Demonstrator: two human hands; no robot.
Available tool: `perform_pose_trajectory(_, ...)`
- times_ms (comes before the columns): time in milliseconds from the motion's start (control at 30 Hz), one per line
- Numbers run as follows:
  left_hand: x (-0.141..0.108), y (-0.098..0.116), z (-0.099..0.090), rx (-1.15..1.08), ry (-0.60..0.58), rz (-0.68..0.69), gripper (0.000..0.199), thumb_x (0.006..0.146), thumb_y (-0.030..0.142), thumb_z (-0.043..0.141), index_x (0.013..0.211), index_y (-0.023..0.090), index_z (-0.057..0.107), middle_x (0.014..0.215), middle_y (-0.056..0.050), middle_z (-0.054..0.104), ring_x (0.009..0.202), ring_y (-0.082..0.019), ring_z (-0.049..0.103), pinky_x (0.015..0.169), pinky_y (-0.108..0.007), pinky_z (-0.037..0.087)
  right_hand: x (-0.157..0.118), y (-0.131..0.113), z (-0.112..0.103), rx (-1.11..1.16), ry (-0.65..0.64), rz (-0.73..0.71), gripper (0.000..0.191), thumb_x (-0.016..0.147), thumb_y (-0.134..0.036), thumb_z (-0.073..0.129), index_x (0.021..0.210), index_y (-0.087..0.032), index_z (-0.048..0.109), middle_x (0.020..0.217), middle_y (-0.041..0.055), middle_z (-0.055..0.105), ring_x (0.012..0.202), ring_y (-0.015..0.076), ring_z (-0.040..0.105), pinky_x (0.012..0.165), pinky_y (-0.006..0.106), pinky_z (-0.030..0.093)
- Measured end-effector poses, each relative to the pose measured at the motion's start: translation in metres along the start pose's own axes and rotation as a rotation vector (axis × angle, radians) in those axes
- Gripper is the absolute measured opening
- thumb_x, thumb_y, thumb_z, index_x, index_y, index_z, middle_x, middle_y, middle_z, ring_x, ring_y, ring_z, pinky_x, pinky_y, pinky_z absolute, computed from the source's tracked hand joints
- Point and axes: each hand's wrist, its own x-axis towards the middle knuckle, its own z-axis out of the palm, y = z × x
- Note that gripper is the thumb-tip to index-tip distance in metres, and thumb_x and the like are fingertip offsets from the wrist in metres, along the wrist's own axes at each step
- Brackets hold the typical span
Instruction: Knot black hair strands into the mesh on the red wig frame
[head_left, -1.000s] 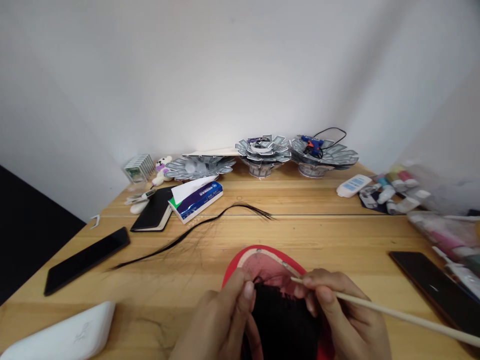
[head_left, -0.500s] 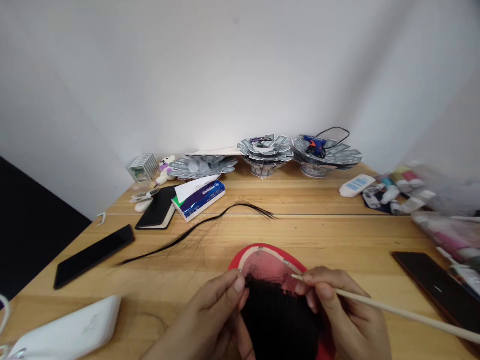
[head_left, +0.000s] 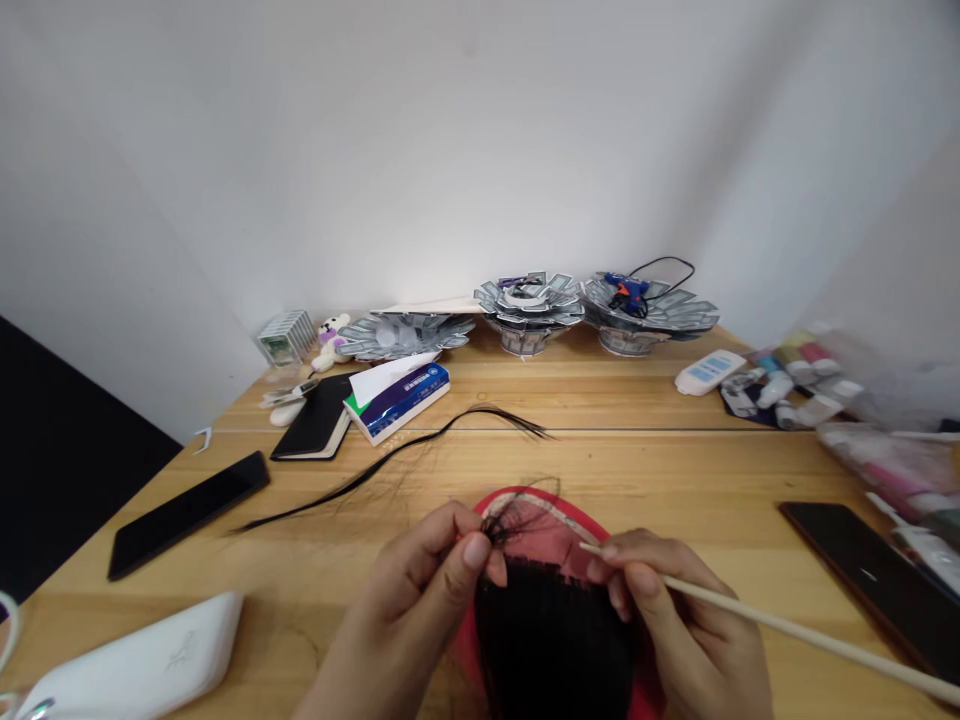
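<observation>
1. Wooden desk (head_left: 600, 470) against white wall (head_left: 480, 150), items spread along it.
2. Far left of the hands: white power bank (head_left: 142, 670) at the near edge, black phone (head_left: 187, 515) beyond it. Further ahead, black notebook (head_left: 311, 420) and tissue box (head_left: 397, 402).
3. Ahead of the hands: long lock of black hair (head_left: 375, 470) lying loose on the desk, well apart from both hands. Further back, card bowls (head_left: 529, 325), and a blue glue gun (head_left: 626, 293) sitting in the right-hand one.
4. Left hand (head_left: 409, 600): narrow pinch, thumb and forefinger shut on a tuft of black hair (head_left: 496, 525), held just above the pink mesh, strands sticking up.
5. Between the hands: red form (head_left: 499, 498) with pink mesh (head_left: 544, 530) on it. Thick black hair (head_left: 551, 640) hangs from the mesh toward the person.
6. Right hand (head_left: 675, 610): narrow grip on wooden stick (head_left: 795, 632), tip just at the mesh, shaft running out past the right edge.
7. Right of the hands: dark tablet (head_left: 862, 570) lying flat, tubes (head_left: 780, 390) further ahead.
</observation>
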Motion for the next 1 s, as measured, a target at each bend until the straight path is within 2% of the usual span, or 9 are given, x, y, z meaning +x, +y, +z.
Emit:
perform_pose_trajectory(67, 0.000, -0.002, 0.000, 0.008, 0.016, 0.107, 0.038, 0.085, 0.055, 0.069, 0.072, 0.020, 0.065, 0.071, 0.002, 0.055, 0.067, -0.010, 0.047, 0.060, -0.018, 0.039, 0.002, -0.003, 0.002, -0.007, 0.023, -0.029, 0.017, 0.101, -0.027, 0.055, 0.091, -0.025, 0.069, 0.065, -0.0010, 0.062, 0.052, 0.0122, 0.058, 0.047, 0.020, 0.048)
perform_pose_trajectory(100, 0.000, -0.003, 0.001, -0.033, 0.011, 0.112, 0.036, 0.085, 0.054, 0.069, 0.073, 0.020, 0.066, 0.071, 0.002, 0.056, 0.067, -0.011, 0.049, 0.061, -0.018, 0.040, 0.003, -0.004, 0.002, -0.019, 0.030, -0.042, 0.018, 0.100, -0.027, 0.055, 0.088, -0.024, 0.068, 0.064, -0.0009, 0.062, 0.052, 0.0122, 0.058, 0.047, 0.020, 0.048)
perform_pose_trajectory(233, 0.002, -0.003, 0.008, -0.349, -0.091, -0.083, 0.035, 0.083, 0.053, 0.073, 0.075, 0.020, 0.064, 0.057, 0.004, 0.055, 0.056, -0.009, 0.047, 0.065, -0.019, 0.044, 0.002, -0.004, 0.003, -0.091, 0.011, -0.063, 0.018, 0.100, -0.025, 0.054, 0.089, -0.024, 0.068, 0.068, -0.0006, 0.065, 0.054, 0.0118, 0.061, 0.051, 0.018, 0.051)
perform_pose_trajectory(333, 0.002, 0.000, 0.014, -0.524, -0.077, -0.189, 0.036, 0.078, 0.050, 0.079, 0.072, 0.019, 0.062, 0.048, 0.007, 0.047, 0.050, -0.008, 0.039, 0.070, -0.022, 0.047, 0.001, -0.003, 0.001, -0.134, -0.053, -0.070, 0.017, 0.100, -0.023, 0.054, 0.094, -0.026, 0.069, 0.073, -0.0008, 0.070, 0.065, 0.0127, 0.069, 0.064, 0.018, 0.057)
perform_pose_trajectory(433, 0.000, 0.001, 0.015, -0.550, -0.050, -0.232, 0.037, 0.076, 0.050, 0.081, 0.072, 0.019, 0.062, 0.047, 0.009, 0.035, 0.049, -0.008, 0.031, 0.065, -0.020, 0.045, 0.000, -0.004, 0.001, -0.155, -0.088, -0.092, 0.017, 0.098, -0.020, 0.055, 0.094, -0.026, 0.070, 0.081, -0.0008, 0.076, 0.076, 0.0131, 0.073, 0.075, 0.017, 0.057)
perform_pose_trajectory(567, -0.005, 0.000, 0.011, -0.515, -0.072, -0.312, 0.041, 0.073, 0.056, 0.080, 0.071, 0.020, 0.061, 0.045, 0.009, 0.031, 0.051, -0.009, 0.033, 0.064, -0.019, 0.043, 0.000, -0.005, 0.001, -0.159, -0.115, -0.086, 0.017, 0.099, -0.020, 0.054, 0.095, -0.027, 0.070, 0.085, -0.0012, 0.077, 0.079, 0.0127, 0.073, 0.075, 0.015, 0.055)
perform_pose_trajectory(733, 0.000, 0.003, 0.008, -0.577, -0.005, -0.217, 0.033, 0.077, 0.046, 0.081, 0.071, 0.019, 0.064, 0.046, 0.009, 0.033, 0.050, -0.009, 0.030, 0.068, -0.020, 0.047, -0.005, -0.007, 0.006, -0.045, -0.046, 0.121, 0.015, 0.101, -0.033, 0.054, 0.098, -0.031, 0.068, 0.080, -0.0027, 0.071, 0.070, 0.0116, 0.065, 0.067, 0.015, 0.052)
perform_pose_trajectory(833, 0.006, 0.007, 0.006, -0.585, 0.021, -0.167, 0.030, 0.072, 0.040, 0.086, 0.069, 0.019, 0.065, 0.044, 0.009, 0.030, 0.050, -0.009, 0.030, 0.067, -0.019, 0.048, -0.005, -0.012, 0.009, 0.086, 0.012, 0.264, 0.020, 0.100, -0.043, 0.055, 0.091, -0.031, 0.069, 0.077, -0.0027, 0.068, 0.067, 0.0120, 0.060, 0.066, 0.015, 0.050)
perform_pose_trajectory(1000, 0.012, 0.011, 0.004, -0.566, 0.017, -0.120, 0.027, 0.075, 0.037, 0.084, 0.068, 0.018, 0.065, 0.043, 0.010, 0.032, 0.047, -0.007, 0.029, 0.062, -0.016, 0.047, 0.000, -0.013, 0.006, 0.202, -0.083, 0.391, 0.022, 0.099, -0.046, 0.056, 0.088, -0.030, 0.067, 0.074, -0.0029, 0.064, 0.071, 0.0129, 0.061, 0.067, 0.017, 0.049)
